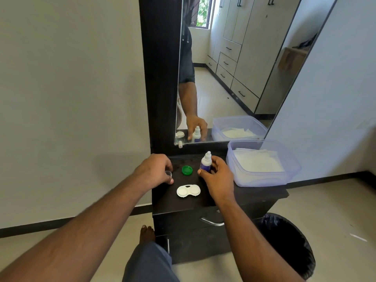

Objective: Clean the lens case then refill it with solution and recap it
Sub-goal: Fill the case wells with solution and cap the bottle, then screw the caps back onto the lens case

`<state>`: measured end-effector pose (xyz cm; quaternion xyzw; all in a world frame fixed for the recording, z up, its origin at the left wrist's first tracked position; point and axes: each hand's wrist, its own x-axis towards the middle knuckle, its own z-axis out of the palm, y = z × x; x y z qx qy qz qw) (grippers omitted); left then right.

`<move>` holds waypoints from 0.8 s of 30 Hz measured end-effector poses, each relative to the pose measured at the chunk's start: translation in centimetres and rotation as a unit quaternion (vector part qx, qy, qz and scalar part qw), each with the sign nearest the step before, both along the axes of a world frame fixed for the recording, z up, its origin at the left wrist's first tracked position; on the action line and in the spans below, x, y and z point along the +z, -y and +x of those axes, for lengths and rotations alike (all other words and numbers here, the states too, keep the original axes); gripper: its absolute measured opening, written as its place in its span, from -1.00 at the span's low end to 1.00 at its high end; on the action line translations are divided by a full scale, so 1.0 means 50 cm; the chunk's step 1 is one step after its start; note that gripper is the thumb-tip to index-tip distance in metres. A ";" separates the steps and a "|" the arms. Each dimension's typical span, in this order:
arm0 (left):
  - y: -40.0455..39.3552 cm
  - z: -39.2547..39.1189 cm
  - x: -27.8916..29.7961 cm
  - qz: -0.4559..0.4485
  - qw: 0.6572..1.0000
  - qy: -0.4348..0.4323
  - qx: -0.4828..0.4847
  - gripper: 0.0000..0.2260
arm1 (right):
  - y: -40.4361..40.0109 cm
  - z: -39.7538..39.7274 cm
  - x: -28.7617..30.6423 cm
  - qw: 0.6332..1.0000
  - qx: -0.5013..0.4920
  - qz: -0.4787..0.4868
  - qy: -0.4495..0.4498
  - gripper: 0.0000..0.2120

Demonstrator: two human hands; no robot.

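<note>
The right hand (pixel 218 178) curls round the small solution bottle (pixel 206 164), which stands upright with its white nozzle up, just behind and to the right of the lens case (pixel 188 190). The left hand (pixel 155 171) rests behind and left of the case, fingers bent over a small clear cap (pixel 168 173); whether it actually pinches it I cannot tell. The case lies open on the dark desk (pixel 254 195) between the two hands, nearer the person, its long axis running left to right. The right hand is closer. A green cap (pixel 187 170) sits just behind the case.
</note>
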<state>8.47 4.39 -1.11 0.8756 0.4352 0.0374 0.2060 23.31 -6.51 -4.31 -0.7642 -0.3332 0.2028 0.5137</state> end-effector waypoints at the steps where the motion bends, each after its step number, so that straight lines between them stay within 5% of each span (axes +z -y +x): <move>1: 0.002 -0.002 0.000 -0.002 1.000 0.017 0.013 -0.65 | 0.002 -0.002 0.001 1.000 -0.001 0.004 -0.011 -0.41; 4: 0.013 -0.014 0.004 -0.014 0.991 0.120 0.053 -0.74 | 0.023 -0.012 0.004 0.998 -0.040 0.032 -0.041 -0.34; 9: 0.061 -0.036 0.013 -0.042 0.955 0.292 0.037 -0.76 | 0.092 -0.041 -0.002 0.987 -0.050 0.134 0.071 -0.76; 16: 0.114 -0.045 -0.016 -0.027 0.943 0.330 0.037 -0.77 | 0.077 0.014 -0.002 0.962 0.227 -0.045 0.144 -0.62; 24: 0.124 -0.053 -0.064 -0.018 0.935 0.353 0.045 -0.81 | 0.055 0.029 0.003 0.937 0.284 -0.099 0.178 -0.54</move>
